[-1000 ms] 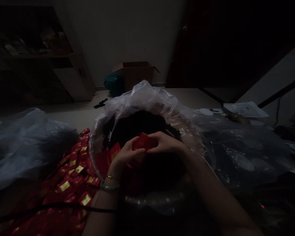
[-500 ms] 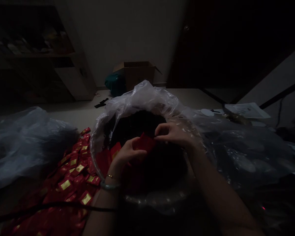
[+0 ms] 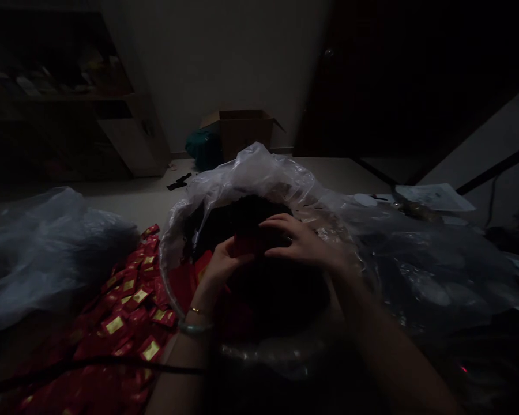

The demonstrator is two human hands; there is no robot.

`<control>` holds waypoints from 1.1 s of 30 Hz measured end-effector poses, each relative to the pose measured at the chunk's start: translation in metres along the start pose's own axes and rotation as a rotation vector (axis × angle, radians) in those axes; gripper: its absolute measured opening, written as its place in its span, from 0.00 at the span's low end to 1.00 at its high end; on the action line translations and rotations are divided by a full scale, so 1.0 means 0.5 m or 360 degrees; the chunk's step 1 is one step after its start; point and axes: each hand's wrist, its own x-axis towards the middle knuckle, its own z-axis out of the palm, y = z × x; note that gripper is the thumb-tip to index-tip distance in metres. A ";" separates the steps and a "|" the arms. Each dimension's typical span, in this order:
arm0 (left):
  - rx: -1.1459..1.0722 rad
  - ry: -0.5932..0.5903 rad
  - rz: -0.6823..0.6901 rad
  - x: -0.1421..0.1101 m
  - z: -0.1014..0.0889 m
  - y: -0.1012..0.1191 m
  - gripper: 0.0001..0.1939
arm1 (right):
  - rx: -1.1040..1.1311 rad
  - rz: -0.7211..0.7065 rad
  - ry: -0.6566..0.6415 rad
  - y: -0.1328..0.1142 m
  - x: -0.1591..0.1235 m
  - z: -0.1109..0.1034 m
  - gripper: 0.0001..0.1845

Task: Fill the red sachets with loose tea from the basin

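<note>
A basin-like container (image 3: 166, 276) lined with clear plastic holds a dark loose heap (image 3: 251, 207), too dim to identify. Over it, my left hand (image 3: 220, 265) grips a small red packet (image 3: 245, 243) between thumb and fingers. My right hand (image 3: 298, 242) is at the packet's right side, fingers curved and thumb apart, with a dark gap between them. Whether its fingertips touch the packet is hard to make out. More red packets (image 3: 184, 282) lie inside the container's left side, beside my left wrist.
A pile of red packets with gold labels (image 3: 130, 311) spreads at left, beside a bulky plastic bag (image 3: 47, 253). Clear plastic sheeting (image 3: 424, 265) lies at right. Behind stand an open cardboard box (image 3: 246, 135) and a teal bag (image 3: 203, 148). A dark cord (image 3: 90, 362) crosses the lower left.
My right hand has gone from a pinch at the packet's upper edge to parted, curved fingers, a little further left. The packet in my left hand has tipped and looks darker.
</note>
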 end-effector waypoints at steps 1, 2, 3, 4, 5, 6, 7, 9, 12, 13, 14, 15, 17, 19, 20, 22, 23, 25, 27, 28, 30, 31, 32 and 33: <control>0.0004 -0.0026 -0.0013 -0.002 0.001 0.000 0.21 | 0.0000 -0.0074 0.0021 -0.004 0.002 0.012 0.24; 0.0004 -0.0049 -0.0030 -0.004 0.003 0.000 0.20 | 0.0015 -0.0124 0.0021 -0.008 0.005 0.024 0.21; 0.0000 -0.0068 -0.0046 -0.005 0.003 -0.002 0.20 | 0.0034 -0.0137 0.0020 -0.010 0.008 0.036 0.16; -0.0012 -0.0075 -0.0054 -0.007 0.004 -0.004 0.19 | 0.0049 -0.0114 0.0032 -0.010 0.011 0.046 0.11; -0.0027 -0.0066 -0.0050 -0.007 0.004 -0.007 0.18 | 0.0057 -0.0065 0.0058 -0.009 0.013 0.054 0.06; -0.0038 -0.0044 -0.0032 -0.006 0.004 -0.011 0.17 | 0.0057 -0.0003 0.0089 -0.007 0.015 0.059 0.03; -0.0036 -0.0014 -0.0002 -0.004 0.004 -0.015 0.16 | 0.0052 0.0056 0.0116 -0.004 0.017 0.063 0.03; 0.0006 0.0060 0.0070 0.001 0.003 -0.023 0.14 | 0.0039 0.0123 0.0133 0.003 0.019 0.064 0.06; 0.0091 0.0184 0.0098 0.008 0.001 -0.031 0.13 | 0.0041 0.0135 0.0134 0.012 0.020 0.058 0.10; 0.0108 0.0221 0.0090 0.009 0.000 -0.031 0.13 | 0.0043 0.0134 0.0145 0.014 0.021 0.057 0.11; 0.0126 0.0249 0.0081 0.010 0.000 -0.031 0.14 | 0.0047 0.0138 0.0155 0.016 0.022 0.057 0.11; 0.0148 0.0269 0.0079 0.009 0.000 -0.030 0.14 | 0.0049 0.0152 0.0162 0.017 0.022 0.057 0.12; 0.0194 0.0301 0.0100 0.008 0.000 -0.027 0.14 | 0.0048 0.0210 0.0162 0.017 0.024 0.060 0.12; 0.0209 0.0333 0.0122 0.007 0.002 -0.026 0.13 | 0.0042 0.0283 0.0144 0.015 0.025 0.064 0.12; 0.0200 0.0342 0.0134 0.007 0.002 -0.026 0.12 | 0.0041 0.0313 0.0131 0.013 0.025 0.065 0.12; 0.0168 0.0352 0.0169 0.008 0.004 -0.028 0.12 | 0.0050 0.0344 0.0106 0.010 0.024 0.065 0.10; 0.0149 0.0359 0.0193 0.008 0.004 -0.029 0.12 | 0.0065 0.0341 0.0091 0.009 0.023 0.064 0.09; 0.0114 0.0385 0.0240 0.009 0.004 -0.032 0.11 | 0.0112 0.0301 0.0050 0.007 0.021 0.062 0.09; 0.0074 0.0403 0.0244 0.008 0.006 -0.031 0.11 | 0.0165 0.0232 -0.0003 0.006 0.019 0.061 0.09; 0.0058 0.0400 0.0235 0.007 0.006 -0.030 0.11 | 0.0185 0.0198 -0.0023 0.007 0.019 0.062 0.08; 0.0046 0.0379 0.0216 0.005 0.009 -0.027 0.10 | 0.0209 0.0147 -0.0028 0.011 0.019 0.068 0.08; 0.0054 0.0362 0.0208 0.004 0.010 -0.025 0.10 | 0.0226 0.0137 -0.0013 0.014 0.019 0.072 0.07; 0.0064 0.0354 0.0201 0.004 0.011 -0.024 0.10 | 0.0251 0.0137 0.0020 0.017 0.020 0.077 0.06; 0.0069 0.0356 0.0194 0.004 0.012 -0.022 0.10 | 0.0284 0.0154 0.0073 0.019 0.021 0.082 0.06</control>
